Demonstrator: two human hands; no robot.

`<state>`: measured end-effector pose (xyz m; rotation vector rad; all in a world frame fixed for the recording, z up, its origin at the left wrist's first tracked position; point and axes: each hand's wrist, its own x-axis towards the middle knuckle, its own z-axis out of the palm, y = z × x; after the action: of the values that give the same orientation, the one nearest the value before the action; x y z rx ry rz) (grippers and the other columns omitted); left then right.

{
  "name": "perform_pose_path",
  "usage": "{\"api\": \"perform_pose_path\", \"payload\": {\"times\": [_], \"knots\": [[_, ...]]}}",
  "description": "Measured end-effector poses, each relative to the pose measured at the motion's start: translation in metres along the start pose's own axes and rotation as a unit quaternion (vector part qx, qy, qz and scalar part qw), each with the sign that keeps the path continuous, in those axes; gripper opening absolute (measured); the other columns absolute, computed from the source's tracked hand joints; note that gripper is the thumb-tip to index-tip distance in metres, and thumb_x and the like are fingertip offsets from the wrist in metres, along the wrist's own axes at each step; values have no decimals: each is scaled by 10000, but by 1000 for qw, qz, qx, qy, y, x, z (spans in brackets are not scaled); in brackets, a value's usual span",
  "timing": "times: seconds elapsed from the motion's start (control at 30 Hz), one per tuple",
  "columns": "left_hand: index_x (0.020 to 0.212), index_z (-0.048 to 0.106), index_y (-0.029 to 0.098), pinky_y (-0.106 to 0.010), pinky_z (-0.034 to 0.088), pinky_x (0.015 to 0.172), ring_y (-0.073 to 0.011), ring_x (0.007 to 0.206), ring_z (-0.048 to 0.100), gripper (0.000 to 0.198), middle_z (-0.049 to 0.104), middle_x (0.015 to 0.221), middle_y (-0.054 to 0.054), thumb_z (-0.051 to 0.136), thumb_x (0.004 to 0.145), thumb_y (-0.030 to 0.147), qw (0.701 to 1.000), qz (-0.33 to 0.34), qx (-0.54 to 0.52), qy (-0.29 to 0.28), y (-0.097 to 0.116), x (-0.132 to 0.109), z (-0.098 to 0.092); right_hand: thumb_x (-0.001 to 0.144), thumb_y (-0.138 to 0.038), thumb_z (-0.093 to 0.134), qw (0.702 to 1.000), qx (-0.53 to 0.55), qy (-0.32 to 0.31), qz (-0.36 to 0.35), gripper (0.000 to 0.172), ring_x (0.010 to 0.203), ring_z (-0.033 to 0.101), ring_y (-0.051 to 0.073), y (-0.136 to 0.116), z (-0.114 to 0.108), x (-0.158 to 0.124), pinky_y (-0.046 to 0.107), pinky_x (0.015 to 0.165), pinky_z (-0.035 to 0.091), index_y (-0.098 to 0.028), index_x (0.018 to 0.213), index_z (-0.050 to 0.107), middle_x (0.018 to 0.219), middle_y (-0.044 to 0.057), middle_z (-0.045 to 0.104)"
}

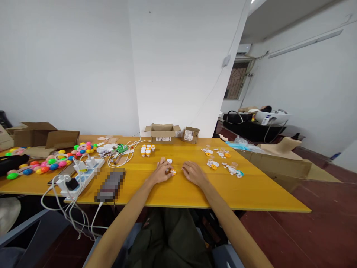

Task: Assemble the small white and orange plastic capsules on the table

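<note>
L hand [161,172], ctr of frame: grip narrow, thumb + fingers on 1 orange/white pc [173,172] at the surface [181,193]. R hand [194,173], just right of ctr: fingers curled, grip part-closed, apart from L; can't tell if it holds anything. 1 white disc [169,160] just beyond L hand. Jars [147,150], approx. 7, bunched left of ctr; overlapping, exact no. unclear. Right of ctr: 4 part sets [232,170], 3 w/ orange bits [214,167], 1 w/ teal bit [240,174]. Surface's back edge, mid-frame: 1 open box [163,134], 1 smaller box [190,135]. Lower left: 1 phone [110,186], 1 power strip [87,178]. Far left: multicol. balls [52,161], uncounted.
</note>
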<state>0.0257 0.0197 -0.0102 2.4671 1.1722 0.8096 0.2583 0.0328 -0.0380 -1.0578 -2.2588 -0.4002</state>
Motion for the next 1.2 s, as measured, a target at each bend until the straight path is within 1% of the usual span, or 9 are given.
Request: {"api": "perform_pose_path", "payload": {"times": [0.17,0.3,0.43,0.53,0.67,0.73,0.8,0.93,1.2], "knots": [[989,722,267,-490,379,1051,-272,1142,478,155,651,1107,-56,669,865,345,1000,2,8,3,-2,0,2,945,-196,545,998,-54,-2,-31,177,862,635,208,-4,-2,1,329,792,503,-228,864,699,887,77,694],[996,721,271,-493,384,1046,-272,1138,484,163,651,1087,-59,674,865,357,1000,5,9,-1,-5,1,3,943,-167,545,997,-62,-15,-51,178,861,634,207,-4,0,3,324,774,500,-230,857,688,883,78,693],[1030,718,277,-491,389,1044,-270,1134,490,185,651,1089,-56,668,869,354,1000,8,11,-8,-5,2,2,933,-122,529,996,-61,-18,-57,200,876,627,218,-1,4,3,339,800,497,-228,851,677,874,86,686],[1040,720,272,-493,386,1048,-273,1132,490,193,651,1095,-57,659,874,351,1000,9,15,-14,-4,1,1,950,-134,505,998,-28,-5,-59,214,882,624,223,-5,3,5,350,798,500,-229,858,673,877,90,682],[1054,720,271,-489,385,1047,-270,1123,493,207,649,1096,-56,641,888,366,1000,10,20,-20,-1,1,1,989,-189,460,997,64,26,-37,225,855,631,209,-19,-4,10,343,771,517,-239,904,661,907,76,678],[1052,720,269,-478,390,1041,-265,1115,491,207,648,1086,-56,637,892,370,1000,14,16,-18,-1,1,1,997,-206,455,993,105,24,-38,226,823,632,198,-27,-8,13,329,750,522,-244,887,649,890,62,673],[1034,722,263,-466,396,1034,-260,1109,490,197,647,1076,-55,636,895,374,1000,19,11,-17,0,1,1,998,-208,456,990,130,23,-44,226,840,636,196,-34,-11,16,325,763,526,-245,872,640,903,58,672],[1014,721,265,-454,402,1025,-260,1116,492,188,644,1097,-51,627,901,383,1000,22,8,-19,1,1,0,990,-196,466,986,157,29,-50,213,876,641,193,-39,-13,17,323,788,530,-245,868,634,962,61,674],[1004,724,258,-451,393,1041,-262,1127,499,184,646,1096,-55,644,892,381,1000,18,2,-20,-1,2,2,982,-170,455,983,178,16,-53,217,897,636,190,-38,-13,16,326,803,536,-247,878,629,968,58,668]]}}
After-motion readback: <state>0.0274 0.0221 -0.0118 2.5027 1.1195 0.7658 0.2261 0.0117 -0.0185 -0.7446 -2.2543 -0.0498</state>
